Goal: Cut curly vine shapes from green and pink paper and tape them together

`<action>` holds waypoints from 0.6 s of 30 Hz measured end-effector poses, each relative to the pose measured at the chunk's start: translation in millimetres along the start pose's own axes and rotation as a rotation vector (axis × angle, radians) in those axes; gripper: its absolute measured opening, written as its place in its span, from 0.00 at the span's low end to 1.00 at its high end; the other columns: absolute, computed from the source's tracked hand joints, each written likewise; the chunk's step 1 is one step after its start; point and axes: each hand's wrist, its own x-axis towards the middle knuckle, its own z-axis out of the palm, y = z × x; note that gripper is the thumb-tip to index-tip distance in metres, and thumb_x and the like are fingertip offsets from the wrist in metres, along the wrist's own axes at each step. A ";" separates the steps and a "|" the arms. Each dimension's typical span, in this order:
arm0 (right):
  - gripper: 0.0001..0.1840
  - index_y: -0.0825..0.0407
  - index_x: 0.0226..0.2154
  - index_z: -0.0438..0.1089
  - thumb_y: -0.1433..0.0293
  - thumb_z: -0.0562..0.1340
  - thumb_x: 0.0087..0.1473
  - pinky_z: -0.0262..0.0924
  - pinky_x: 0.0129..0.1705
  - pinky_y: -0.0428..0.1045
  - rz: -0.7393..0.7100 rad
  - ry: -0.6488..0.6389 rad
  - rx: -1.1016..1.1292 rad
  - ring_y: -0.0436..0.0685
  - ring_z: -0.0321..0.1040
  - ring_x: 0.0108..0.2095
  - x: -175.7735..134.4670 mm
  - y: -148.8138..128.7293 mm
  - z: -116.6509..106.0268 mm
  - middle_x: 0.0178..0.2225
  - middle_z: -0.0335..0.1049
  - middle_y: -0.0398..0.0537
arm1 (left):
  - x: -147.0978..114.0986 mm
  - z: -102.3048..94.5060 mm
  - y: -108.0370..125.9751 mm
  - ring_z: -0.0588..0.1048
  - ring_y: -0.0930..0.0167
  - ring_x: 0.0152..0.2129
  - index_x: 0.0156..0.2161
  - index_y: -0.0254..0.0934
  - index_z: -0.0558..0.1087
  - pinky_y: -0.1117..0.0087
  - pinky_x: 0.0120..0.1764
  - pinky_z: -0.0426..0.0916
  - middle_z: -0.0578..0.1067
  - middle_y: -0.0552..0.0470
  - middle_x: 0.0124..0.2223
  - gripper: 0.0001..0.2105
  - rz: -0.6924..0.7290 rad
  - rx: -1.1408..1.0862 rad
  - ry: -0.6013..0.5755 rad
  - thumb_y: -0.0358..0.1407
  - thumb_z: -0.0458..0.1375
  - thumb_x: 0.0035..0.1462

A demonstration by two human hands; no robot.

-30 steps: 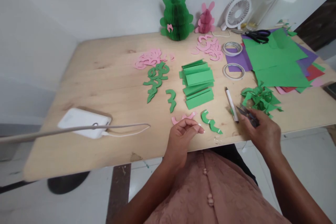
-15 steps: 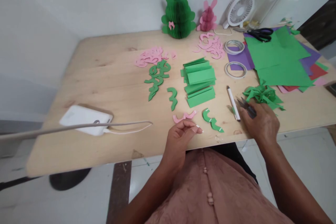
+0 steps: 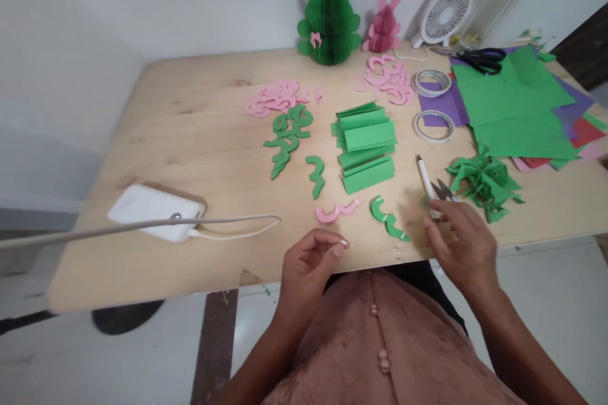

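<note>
My left hand is at the table's front edge, thumb and forefinger pinching a tiny white strip that looks like tape. Just beyond it lies a wavy pink paper cutout. Right of that is a wavy green cutout with small white strips on it. My right hand hovers with fingers apart and nothing in them. Partly behind its fingers lie small dark snips and a white pen. Another green cutout rests farther left.
Pleated green paper sits mid-table, near piles of green cutouts and pink cutouts. Tape rolls, crumpled green scraps and coloured sheets are at right. A cable crosses by a white power bank.
My right hand has let go of the snips, which now lie beside the pen, and its fingers have spread. My left hand has drawn slightly left and nearer, still pinching the white strip.
</note>
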 end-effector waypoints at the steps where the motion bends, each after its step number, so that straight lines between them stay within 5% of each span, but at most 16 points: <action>1: 0.14 0.52 0.46 0.69 0.66 0.59 0.57 0.66 0.42 0.55 -0.046 -0.054 0.041 0.61 0.71 0.38 1.1 -6.6 2.4 0.38 0.73 0.54 | 0.9 -2.9 0.5 0.75 0.68 0.33 0.30 0.38 0.74 0.68 0.40 0.67 0.77 0.51 0.31 0.04 0.056 0.063 0.019 0.35 0.60 0.53; 7: 0.16 0.53 0.48 0.67 0.66 0.60 0.57 0.66 0.47 0.57 -0.162 -0.186 0.124 0.62 0.70 0.45 8.8 -27.6 12.5 0.44 0.73 0.56 | 20.3 -16.3 2.7 0.75 0.67 0.39 0.31 0.39 0.72 0.65 0.48 0.65 0.77 0.50 0.37 0.03 0.331 0.365 0.063 0.32 0.57 0.55; 18: 0.16 0.51 0.49 0.67 0.67 0.58 0.58 0.67 0.43 0.54 -0.089 -0.295 0.112 0.60 0.72 0.43 9.7 -37.9 17.2 0.44 0.73 0.53 | 31.6 -17.3 2.3 0.75 0.66 0.39 0.29 0.40 0.72 0.64 0.49 0.66 0.78 0.50 0.39 0.03 0.288 0.376 0.059 0.31 0.58 0.53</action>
